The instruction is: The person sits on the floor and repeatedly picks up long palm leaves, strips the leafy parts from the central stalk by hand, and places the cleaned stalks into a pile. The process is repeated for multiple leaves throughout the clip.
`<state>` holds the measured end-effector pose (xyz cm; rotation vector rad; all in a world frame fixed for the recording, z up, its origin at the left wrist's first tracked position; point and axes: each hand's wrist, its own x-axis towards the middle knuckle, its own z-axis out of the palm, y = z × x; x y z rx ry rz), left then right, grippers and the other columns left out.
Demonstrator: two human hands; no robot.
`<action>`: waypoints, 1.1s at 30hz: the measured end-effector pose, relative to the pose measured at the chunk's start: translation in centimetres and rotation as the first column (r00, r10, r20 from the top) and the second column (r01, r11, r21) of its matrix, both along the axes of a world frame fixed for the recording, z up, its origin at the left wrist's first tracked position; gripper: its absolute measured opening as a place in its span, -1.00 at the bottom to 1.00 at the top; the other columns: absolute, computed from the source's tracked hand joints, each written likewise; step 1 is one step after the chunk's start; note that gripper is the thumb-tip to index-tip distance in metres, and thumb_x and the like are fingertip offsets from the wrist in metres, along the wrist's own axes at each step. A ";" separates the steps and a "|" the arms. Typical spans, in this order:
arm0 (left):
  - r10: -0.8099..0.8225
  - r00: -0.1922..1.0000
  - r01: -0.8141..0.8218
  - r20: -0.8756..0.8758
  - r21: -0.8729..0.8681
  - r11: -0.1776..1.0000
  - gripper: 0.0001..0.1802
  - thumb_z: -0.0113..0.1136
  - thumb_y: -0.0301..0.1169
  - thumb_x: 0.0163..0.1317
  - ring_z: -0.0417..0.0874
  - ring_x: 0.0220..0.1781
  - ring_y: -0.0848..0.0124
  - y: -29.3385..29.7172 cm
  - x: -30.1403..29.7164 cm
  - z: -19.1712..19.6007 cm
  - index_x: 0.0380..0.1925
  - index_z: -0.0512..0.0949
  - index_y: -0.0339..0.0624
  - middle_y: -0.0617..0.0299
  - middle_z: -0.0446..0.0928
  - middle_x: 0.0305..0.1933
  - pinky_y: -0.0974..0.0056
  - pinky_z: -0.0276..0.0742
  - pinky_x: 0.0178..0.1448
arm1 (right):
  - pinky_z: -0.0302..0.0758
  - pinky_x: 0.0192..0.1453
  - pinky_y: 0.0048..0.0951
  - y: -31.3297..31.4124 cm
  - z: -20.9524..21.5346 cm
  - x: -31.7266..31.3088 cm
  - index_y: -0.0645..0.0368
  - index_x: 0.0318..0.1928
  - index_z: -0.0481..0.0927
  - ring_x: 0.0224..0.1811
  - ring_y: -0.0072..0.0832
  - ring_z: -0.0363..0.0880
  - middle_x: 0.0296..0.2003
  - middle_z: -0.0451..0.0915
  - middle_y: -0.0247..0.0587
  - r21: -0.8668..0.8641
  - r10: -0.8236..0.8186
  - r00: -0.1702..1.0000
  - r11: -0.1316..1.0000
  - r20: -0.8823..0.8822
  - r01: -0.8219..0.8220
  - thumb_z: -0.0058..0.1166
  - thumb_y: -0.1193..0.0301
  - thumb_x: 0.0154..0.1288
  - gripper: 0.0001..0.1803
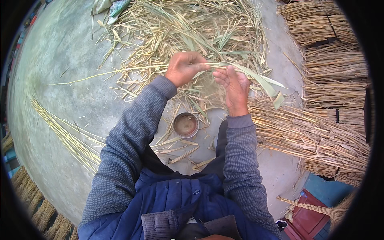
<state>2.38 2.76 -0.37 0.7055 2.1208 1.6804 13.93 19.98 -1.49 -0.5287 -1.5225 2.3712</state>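
Long thin stalk (100, 74) runs approx. 9-to-3 o'clock through L hand (184, 68), thumb + finger pinched on it, w/ R hand (236, 86) half-curled, nearer the green leaf (262, 83) trailing to 4 o'clock, its grip unclear (can't tell).

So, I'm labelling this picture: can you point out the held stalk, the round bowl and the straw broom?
Held stalk (261, 81): head view, on its broad pale-green leaf.
Round bowl (186, 136): head view, on its near rim.
Straw broom (310, 207): head view, on its bound handle.
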 end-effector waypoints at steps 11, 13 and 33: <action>-0.033 0.644 -0.433 -0.765 -0.400 0.808 -0.70 0.42 -0.16 0.15 0.61 -0.16 0.18 -5.1 -4.4 -0.4 -0.24 0.66 -0.10 0.22 0.68 -0.30 0.12 0.40 -0.02 | 0.69 -0.23 -0.52 0.4 0.2 0.0 0.46 -0.07 0.55 -0.30 -0.40 0.76 -0.24 0.71 0.06 0.081 -0.102 0.989 0.992 0.106 0.093 0.14 0.17 0.48 -0.53; -0.044 0.730 -0.127 -0.682 -0.198 0.972 -0.72 0.41 -0.15 0.17 0.62 -0.19 0.20 -2.8 -3.0 -0.9 -0.28 0.68 -0.10 0.23 0.68 -0.31 0.16 0.39 -0.03 | 0.69 -0.24 -0.52 -0.3 0.2 -0.5 0.45 -0.06 0.56 -0.31 -0.41 0.76 -0.23 0.72 0.06 0.069 -0.082 0.991 0.995 0.102 0.075 0.15 0.17 0.47 -0.54; -0.196 0.950 0.153 -0.243 -0.184 0.971 -0.72 0.43 -0.24 0.22 0.63 -0.42 0.46 0.5 -0.5 -0.6 -0.29 0.69 -0.26 0.20 0.65 -0.46 0.31 0.53 -0.29 | 0.69 -0.21 -0.55 -0.2 0.6 0.2 0.41 0.02 0.47 -0.25 -0.42 0.75 -0.19 0.70 0.01 0.134 -0.058 0.998 0.989 0.013 0.056 0.09 0.34 0.51 -0.67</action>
